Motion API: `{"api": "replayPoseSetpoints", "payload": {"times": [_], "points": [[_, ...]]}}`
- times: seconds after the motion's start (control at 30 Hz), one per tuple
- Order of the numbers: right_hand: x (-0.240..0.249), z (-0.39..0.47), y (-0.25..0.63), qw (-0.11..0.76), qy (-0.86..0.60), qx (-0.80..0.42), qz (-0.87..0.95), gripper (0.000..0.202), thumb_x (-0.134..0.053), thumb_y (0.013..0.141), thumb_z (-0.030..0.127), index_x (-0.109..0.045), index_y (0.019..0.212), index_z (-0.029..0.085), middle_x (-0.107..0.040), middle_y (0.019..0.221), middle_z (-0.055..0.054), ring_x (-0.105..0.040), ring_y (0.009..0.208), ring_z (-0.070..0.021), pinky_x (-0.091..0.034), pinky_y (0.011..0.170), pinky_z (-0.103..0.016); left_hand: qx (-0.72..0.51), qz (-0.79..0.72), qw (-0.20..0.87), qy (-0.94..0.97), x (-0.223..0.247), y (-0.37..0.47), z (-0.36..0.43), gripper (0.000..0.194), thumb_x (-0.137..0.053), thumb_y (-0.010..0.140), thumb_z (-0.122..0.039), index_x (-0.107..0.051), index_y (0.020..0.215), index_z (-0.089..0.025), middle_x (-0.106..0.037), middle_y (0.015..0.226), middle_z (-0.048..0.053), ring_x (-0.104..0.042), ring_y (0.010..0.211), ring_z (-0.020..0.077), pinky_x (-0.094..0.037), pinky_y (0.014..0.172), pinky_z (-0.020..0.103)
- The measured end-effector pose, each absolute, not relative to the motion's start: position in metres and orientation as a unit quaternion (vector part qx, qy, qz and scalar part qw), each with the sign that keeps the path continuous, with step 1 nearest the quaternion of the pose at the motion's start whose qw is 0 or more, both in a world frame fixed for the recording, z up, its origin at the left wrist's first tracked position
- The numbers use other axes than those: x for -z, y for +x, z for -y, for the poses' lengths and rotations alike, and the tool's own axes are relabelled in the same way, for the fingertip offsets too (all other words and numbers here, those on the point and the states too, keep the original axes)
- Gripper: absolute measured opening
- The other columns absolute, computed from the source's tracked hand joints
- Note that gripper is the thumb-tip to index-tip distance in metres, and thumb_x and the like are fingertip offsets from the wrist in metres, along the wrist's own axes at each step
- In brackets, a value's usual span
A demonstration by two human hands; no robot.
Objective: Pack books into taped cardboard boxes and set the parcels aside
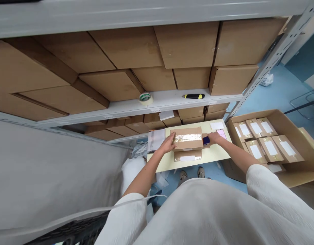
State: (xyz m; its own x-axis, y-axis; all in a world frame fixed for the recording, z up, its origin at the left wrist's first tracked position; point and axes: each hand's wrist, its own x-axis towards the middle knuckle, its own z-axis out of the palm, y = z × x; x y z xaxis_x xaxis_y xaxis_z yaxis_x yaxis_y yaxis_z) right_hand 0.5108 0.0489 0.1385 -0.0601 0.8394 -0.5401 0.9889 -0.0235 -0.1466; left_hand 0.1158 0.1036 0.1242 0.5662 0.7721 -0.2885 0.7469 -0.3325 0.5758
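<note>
A brown cardboard box (188, 144) with a strip of shiny tape along its top lies on the pale yellow board (163, 166). My left hand (168, 143) rests against the box's left end with its fingers spread. At the right end, my right hand (213, 138) is closed around a dark blue and red tool (206, 140), its fingers partly hidden. A brown flap with a white label (187, 158) shows along the box's near side. To the right of my right hand lies a phone with a pink screen (221, 134).
A big open carton (308, 175) at the right holds several labelled boxes. On the shelf (172, 98) ahead lie a tape roll (145, 98) and a yellow-black cutter (194, 96). Papers (156, 140) sit at the board's left, near white packing material (133, 172).
</note>
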Motion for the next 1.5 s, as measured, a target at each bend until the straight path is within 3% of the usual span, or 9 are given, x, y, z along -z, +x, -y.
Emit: {"api": "replayPoseSetpoints", "payload": {"times": [0.07,0.2,0.33,0.53,0.83,1.0,1.2,1.33,1.5], "points": [[-0.131,-0.038,0.525,0.177,0.697,0.296,-0.629,0.055,-0.095,0.065,0.045,-0.077,0.109,0.017,-0.08,0.107,-0.02,-0.078,0.1,-0.0367,-0.058,0.081,-0.04,-0.022,-0.466,0.345,0.814,-0.125,0.115,-0.103,0.104,-0.07,0.088,-0.036,-0.018,0.177,-0.018,-0.024,0.183,0.015,-0.026,0.168,0.0337,-0.026,0.137,0.046],[-0.12,-0.014,0.553,0.098,0.75,0.37,-0.54,0.054,-0.073,0.087,0.067,-0.076,0.105,0.016,-0.081,0.098,-0.018,-0.078,0.088,-0.0312,-0.057,0.073,-0.035,-0.027,-0.464,0.353,0.812,-0.122,0.113,-0.103,0.104,-0.069,0.089,-0.036,-0.016,0.177,-0.019,-0.022,0.183,0.014,-0.024,0.169,0.0333,-0.025,0.137,0.046],[-0.105,0.014,0.551,0.027,0.774,0.361,-0.52,0.048,-0.048,0.102,0.05,-0.074,0.116,0.012,-0.08,0.101,-0.019,-0.076,0.089,-0.0292,-0.055,0.073,-0.033,-0.03,-0.458,0.351,0.816,-0.117,0.11,-0.105,0.104,-0.069,0.089,-0.037,-0.016,0.177,-0.018,-0.023,0.183,0.014,-0.024,0.169,0.0333,-0.023,0.138,0.046],[-0.083,0.04,0.516,0.015,0.819,0.281,-0.501,0.039,-0.044,0.102,0.032,-0.067,0.13,0.016,-0.076,0.119,-0.019,-0.074,0.107,-0.0308,-0.054,0.077,-0.032,-0.033,-0.453,0.348,0.82,-0.115,0.11,-0.105,0.103,-0.068,0.09,-0.039,-0.017,0.176,-0.017,-0.025,0.182,0.017,-0.026,0.168,0.0345,-0.024,0.137,0.047],[-0.083,0.04,0.49,0.055,0.822,0.277,-0.495,0.04,-0.047,0.103,0.03,-0.065,0.137,0.016,-0.073,0.12,-0.022,-0.074,0.11,-0.0337,-0.056,0.081,-0.038,-0.03,-0.453,0.349,0.819,-0.118,0.109,-0.103,0.101,-0.069,0.089,-0.04,-0.02,0.176,-0.021,-0.026,0.182,0.014,-0.024,0.169,0.0352,-0.023,0.138,0.05],[-0.113,0.024,0.484,-0.037,0.829,0.249,-0.499,0.044,-0.043,0.107,0.041,-0.067,0.138,0.02,-0.072,0.135,-0.018,-0.07,0.121,-0.0313,-0.054,0.091,-0.034,-0.07,-0.451,0.356,0.815,-0.118,0.109,-0.102,0.102,-0.069,0.09,-0.038,-0.017,0.177,-0.024,-0.018,0.185,0.011,-0.016,0.171,0.0323,-0.024,0.138,0.048],[-0.151,-0.021,0.459,-0.149,0.789,0.327,-0.498,0.067,-0.045,0.106,0.054,-0.04,0.165,0.022,-0.072,0.14,-0.013,-0.07,0.122,-0.026,-0.053,0.098,-0.032,-0.11,-0.563,0.337,0.747,-0.115,0.125,-0.118,0.097,-0.061,0.099,-0.048,-0.01,0.177,-0.021,-0.028,0.18,0.018,-0.033,0.165,0.0366,-0.035,0.133,0.052],[-0.161,-0.04,0.44,-0.095,0.794,0.311,-0.514,0.09,-0.06,0.099,0.059,-0.024,0.173,0.024,-0.068,0.145,-0.015,-0.072,0.119,-0.0294,-0.053,0.094,-0.032,-0.084,-0.62,0.35,0.697,-0.11,0.135,-0.133,0.105,-0.064,0.096,-0.062,-0.012,0.176,-0.018,-0.039,0.174,0.024,-0.043,0.158,0.044,-0.041,0.125,0.057],[-0.16,-0.041,0.434,-0.043,0.775,0.311,-0.549,0.087,-0.056,0.103,0.05,-0.017,0.177,0.025,-0.075,0.129,-0.012,-0.074,0.112,-0.0305,-0.054,0.093,-0.034,-0.067,-0.607,0.403,0.682,-0.103,0.135,-0.132,0.096,-0.059,0.098,-0.062,-0.018,0.173,-0.017,-0.046,0.17,0.024,-0.049,0.155,0.0384,-0.043,0.121,0.05]]}}
